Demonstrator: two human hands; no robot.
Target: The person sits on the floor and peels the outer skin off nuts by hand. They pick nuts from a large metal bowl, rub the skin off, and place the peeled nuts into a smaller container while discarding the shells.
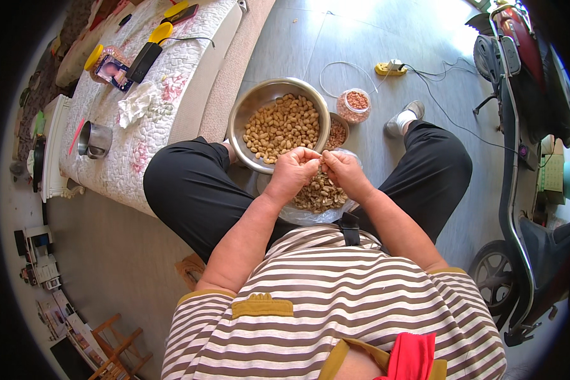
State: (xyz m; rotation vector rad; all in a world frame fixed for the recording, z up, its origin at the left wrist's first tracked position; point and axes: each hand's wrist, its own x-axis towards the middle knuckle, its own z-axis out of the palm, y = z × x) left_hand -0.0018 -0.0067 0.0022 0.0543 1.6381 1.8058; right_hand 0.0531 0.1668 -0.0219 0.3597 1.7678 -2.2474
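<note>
My left hand point(292, 172) and my right hand point(346, 172) meet fingertip to fingertip in front of me, both pinching a small peanut that the fingers mostly hide. Right below them, a clear plastic bag point(308, 217) lies open between my legs, heaped with cracked peanut shells point(324, 194). Beyond my left hand stands a wide stainless steel bowl point(234, 127) of unshelled peanuts point(285, 126). Close to its right side, a smaller bowl point(346, 127) holds shelled reddish kernels point(335, 135). Behind that is a clear plastic jar point(353, 114) with more kernels.
A quilted bed point(118, 137) at left carries a steel cup point(95, 139), crumpled tissue point(140, 102), a phone point(114, 72) and a yellow-lidded jar point(93, 58). A yellow power strip point(390, 69) with cables lies on the floor. An electric scooter point(508, 166) stands at right.
</note>
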